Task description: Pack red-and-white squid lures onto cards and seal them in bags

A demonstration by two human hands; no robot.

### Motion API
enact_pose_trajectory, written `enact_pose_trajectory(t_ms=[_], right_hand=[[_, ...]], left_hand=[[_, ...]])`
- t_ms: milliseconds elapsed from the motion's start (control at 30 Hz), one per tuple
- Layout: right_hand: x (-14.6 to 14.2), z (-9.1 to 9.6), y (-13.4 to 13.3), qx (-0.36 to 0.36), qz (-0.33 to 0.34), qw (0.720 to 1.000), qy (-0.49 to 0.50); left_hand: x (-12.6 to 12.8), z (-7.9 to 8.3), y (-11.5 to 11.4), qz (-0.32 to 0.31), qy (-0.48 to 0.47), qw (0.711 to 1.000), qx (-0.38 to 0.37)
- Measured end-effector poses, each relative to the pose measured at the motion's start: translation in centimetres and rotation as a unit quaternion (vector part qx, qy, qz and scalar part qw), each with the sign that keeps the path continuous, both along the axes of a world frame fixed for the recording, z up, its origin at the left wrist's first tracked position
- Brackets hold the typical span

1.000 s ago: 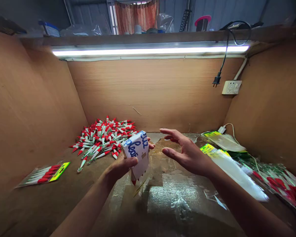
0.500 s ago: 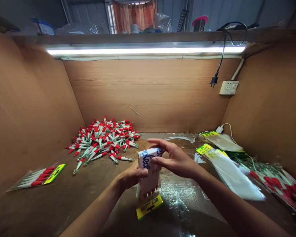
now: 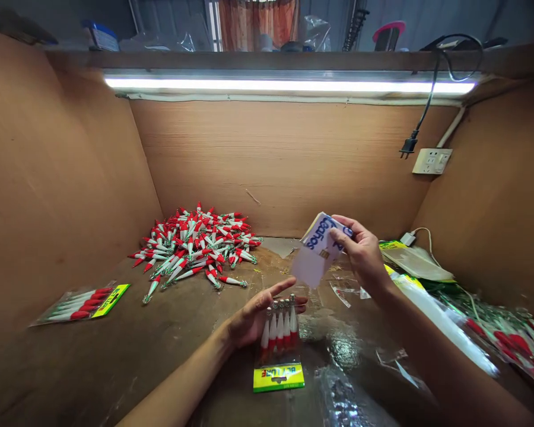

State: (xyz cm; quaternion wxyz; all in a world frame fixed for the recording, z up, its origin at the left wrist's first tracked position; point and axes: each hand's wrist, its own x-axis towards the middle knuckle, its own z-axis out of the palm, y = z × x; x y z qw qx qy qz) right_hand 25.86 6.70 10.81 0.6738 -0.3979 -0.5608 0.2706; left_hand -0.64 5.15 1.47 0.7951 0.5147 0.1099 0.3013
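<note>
While the right hand (image 3: 360, 246) pinches a white card (image 3: 314, 267) with blue writing, the left hand (image 3: 251, 317), apart from it, touches a clear bag of lures (image 3: 279, 335) below the card; I can't tell if it grips.

Lure packet (image 3: 279, 347) centre, pile (image 3: 196, 240) left, bags (image 3: 449, 320) right
</note>
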Motion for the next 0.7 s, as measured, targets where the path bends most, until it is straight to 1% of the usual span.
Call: enact_pose_trajectory(t_ms=[67, 100, 133, 200, 233, 267, 300, 333, 367, 400, 433, 467, 500, 567, 633, 700], right_hand=[[2.5, -1.0, 1.7, -0.039, -0.043, 0.997, -0.043], [3.6, -1.6, 2.5, -0.076, -0.055, 0.991, -0.094], [4.5, -2.2, 3.1, -0.110, -0.068, 0.978, -0.161], [4.9, -3.2, 3.6, -0.142, -0.099, 0.941, -0.290], [4.5, -3.6, 3.5, -0.138, -0.102, 0.928, -0.330], [3.6, -3.9, 3.2, -0.125, -0.085, 0.925, -0.348], [2.4, -4.2, 2.8, -0.113, -0.043, 0.930, -0.348], [1.0, -4.4, 2.2, -0.107, 0.021, 0.935, -0.336], [-0.5, -4.6, 1.6, -0.109, 0.095, 0.936, -0.322], [-1.9, -4.8, 1.1, -0.114, 0.150, 0.932, -0.310], [-3.0, -4.9, 0.7, -0.120, 0.184, 0.927, -0.303], [-3.9, -4.9, 0.4, -0.126, 0.197, 0.925, -0.299], [-4.4, -4.9, 0.2, -0.133, 0.194, 0.925, -0.297], [-4.5, -4.7, 0.2, -0.145, 0.164, 0.934, -0.284], [-4.0, -4.4, 0.3, -0.152, 0.131, 0.945, -0.259], [-3.6, -4.1, 0.4, -0.151, 0.112, 0.953, -0.237]], left_hand=[[-0.1, 0.0, 0.2, -0.004, 0.007, 1.000, -0.012], [-0.1, 0.0, 0.3, -0.004, 0.010, 1.000, -0.016], [-0.1, -0.1, 0.4, -0.003, 0.012, 1.000, -0.019], [-0.1, -0.2, 0.4, 0.000, 0.013, 1.000, -0.022], [-0.1, -0.4, 0.5, 0.001, 0.014, 1.000, -0.023], [-0.1, -0.5, 0.5, -0.001, 0.014, 1.000, -0.024], [-0.1, -0.6, 0.4, -0.003, 0.015, 1.000, -0.026], [-0.1, -0.6, 0.4, -0.008, 0.014, 0.999, -0.028], [-0.1, -0.7, 0.3, -0.012, 0.013, 0.999, -0.030], [-0.1, -0.6, 0.2, -0.016, 0.011, 0.999, -0.031], [-0.1, -0.6, 0.1, -0.017, 0.011, 0.999, -0.032], [0.0, -0.5, 0.0, -0.018, 0.014, 0.999, -0.033], [0.0, -0.4, -0.1, -0.016, 0.020, 0.999, -0.034], [0.3, -0.3, -0.2, 0.003, 0.040, 0.999, -0.029], [0.7, -0.5, -0.4, 0.038, 0.073, 0.997, -0.009], [1.2, -0.8, -0.5, 0.088, 0.122, 0.988, 0.027]])
